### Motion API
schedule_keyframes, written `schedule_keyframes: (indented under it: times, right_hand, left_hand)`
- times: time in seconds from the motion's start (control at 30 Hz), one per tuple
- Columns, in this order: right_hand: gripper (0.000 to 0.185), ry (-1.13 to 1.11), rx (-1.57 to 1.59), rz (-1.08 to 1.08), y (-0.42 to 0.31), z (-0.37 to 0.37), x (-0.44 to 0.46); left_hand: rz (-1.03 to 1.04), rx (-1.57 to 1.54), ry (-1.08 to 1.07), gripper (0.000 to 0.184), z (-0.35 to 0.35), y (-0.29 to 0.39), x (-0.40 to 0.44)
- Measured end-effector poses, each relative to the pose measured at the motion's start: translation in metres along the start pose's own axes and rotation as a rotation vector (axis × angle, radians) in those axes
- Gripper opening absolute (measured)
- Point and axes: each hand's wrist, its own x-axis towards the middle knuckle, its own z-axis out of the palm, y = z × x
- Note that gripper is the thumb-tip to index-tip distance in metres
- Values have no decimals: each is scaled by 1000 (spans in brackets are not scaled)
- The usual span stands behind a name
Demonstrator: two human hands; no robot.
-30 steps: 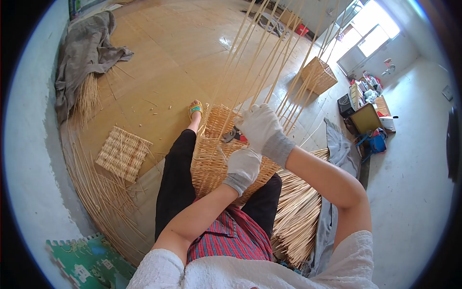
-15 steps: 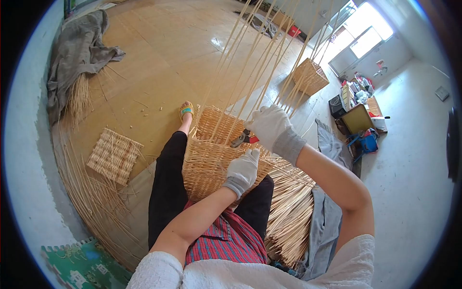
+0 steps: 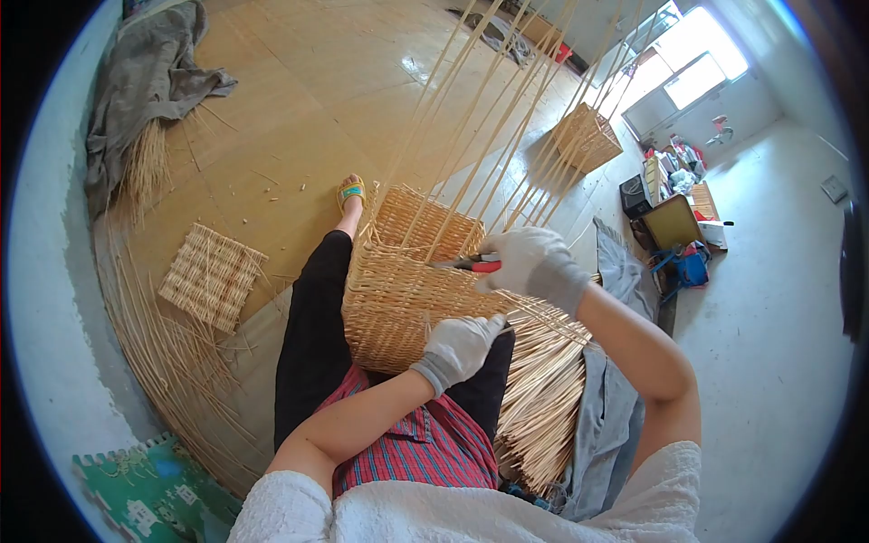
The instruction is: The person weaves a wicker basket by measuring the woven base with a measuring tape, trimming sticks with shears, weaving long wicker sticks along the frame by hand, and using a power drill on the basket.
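A square wicker basket (image 3: pixel 407 317) rests between the knees, with long upright canes (image 3: pixel 480 136) rising from its rim. My right hand (image 3: pixel 529 264), in a white glove, is closed around pruning shears (image 3: pixel 480 263) with red and black handles. Their metal tip points left at the basket's rim, beside the canes. My left hand (image 3: pixel 460 347), also gloved, is at the basket's lower right corner with thumb and fingers pinched together. What they hold, if anything, is too small to make out. Loose cane ends (image 3: pixel 552 317) stick out to the right between the two hands.
A bundle of canes (image 3: pixel 543 407) lies at the right thigh on grey cloth (image 3: pixel 606 407). At left are a woven square panel (image 3: pixel 213 276), scattered canes (image 3: pixel 163 362) and a draped cloth (image 3: pixel 149 81). Another basket (image 3: pixel 587 138) stands farther off, near a pile of household items (image 3: pixel 674 199).
My right hand has moved slightly down and right, the shears turning flatter. My left hand has shifted down and right along the basket. The view has moved slightly.
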Motion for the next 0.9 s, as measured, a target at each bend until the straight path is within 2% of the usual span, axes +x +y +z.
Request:
schedule_keyframes:
  times: [0.07, 0.13, 0.2, 0.23, 0.3, 0.37, 0.4, 0.47, 0.57, 0.63, 0.7, 0.73, 0.77, 0.8, 0.83, 0.87, 0.9]
  right_hand:
    - [64, 92, 136, -20, -7, 12, 8]
    - [64, 58, 153, 12, -17, 10, 15]
    - [68, 31, 160, 3, -18, 12, 21]
    - [68, 33, 170, 1, -18, 11, 21]
    - [66, 15, 173, -20, -20, 6, 18]
    - [63, -10, 154, -45, -18, 4, 17]
    - [61, -40, 126, -64, -16, 4, 17]
    - [58, -8, 124, -80, -15, 10, 14]
    - [54, 87, 176, -129, -8, 32, 6]
    - [52, 169, 230, -163, -8, 43, 2]
    - [50, 216, 418, -64, -12, 53, -3]
    - [49, 246, 545, -86, -12, 63, -3]
    - [49, 249, 548, -87, -17, 70, -5]
    - [49, 223, 687, -16, -22, 76, -7]
    - [49, 194, 825, 56, -25, 81, -7]
    - [57, 150, 771, 78, -27, 87, -5]
    - [57, 148, 775, 77, -27, 86, -6]
  left_hand:
    - [-48, 63, 117, 15, -2, -17, -6]
    - [-198, 107, 70, 10, -33, -43, -16]
    - [-258, 284, 233, 7, -61, -83, -27]
    - [-273, 381, 183, 8, -83, -101, -30]
    - [-293, 197, 223, 25, -119, -126, -37]
    - [-187, 30, 151, 33, -140, -143, -33]
    - [-190, 32, 149, 33, -140, -152, -27]
    - [-156, 83, -142, 33, -137, -172, -11]
    - [-156, 117, -202, 27, -150, -172, 9]
    - [-115, 137, -175, 25, -152, -172, 11]
    - [-155, 126, -163, 26, -151, -174, 7]
    - [-154, 131, -164, 26, -146, -176, 2]
    - [-145, 47, -50, 25, -137, -178, -6]
    - [-137, -37, 68, 23, -134, -176, -10]
    - [-139, -34, 70, 23, -131, -175, -13]
    - [-147, -31, 124, 22, -127, -172, -16]
    - [-155, -28, 177, 20, -125, -169, -17]
